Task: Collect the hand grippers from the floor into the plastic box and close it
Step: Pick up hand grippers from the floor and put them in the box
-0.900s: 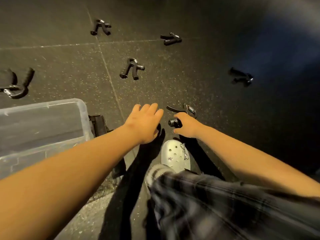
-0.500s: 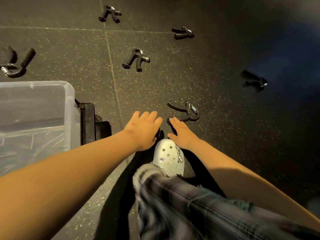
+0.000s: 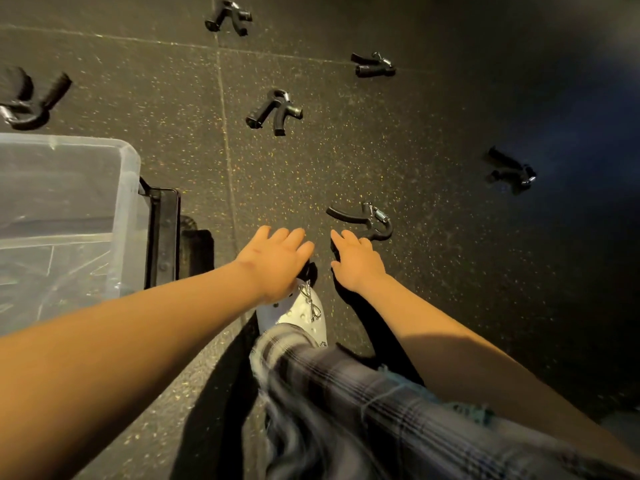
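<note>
Several black hand grippers lie scattered on the dark speckled floor. The nearest hand gripper point(image 3: 363, 221), with a metal spring, lies just ahead of my right hand point(image 3: 356, 261), whose fairly straight fingers rest on its lower handle. My left hand point(image 3: 277, 261) is held flat beside it, fingers straight, holding nothing. Other grippers lie at the middle point(image 3: 273, 112), far top point(image 3: 228, 17), upper right point(image 3: 372, 65), right point(image 3: 510, 171) and far left point(image 3: 27, 98). The clear plastic box point(image 3: 128, 188) stands open at the left.
A black latch point(image 3: 162, 233) hangs on the box's right end. My white clog point(image 3: 298, 313) and plaid trouser leg point(image 3: 346, 393) are below the hands. A floor seam point(image 3: 225, 133) runs between the box and the grippers.
My right hand's fingers, curled over the nearest gripper's handle earlier, now lie straighter on it. The gripper stays on the floor. The view has shifted, with the box further left.
</note>
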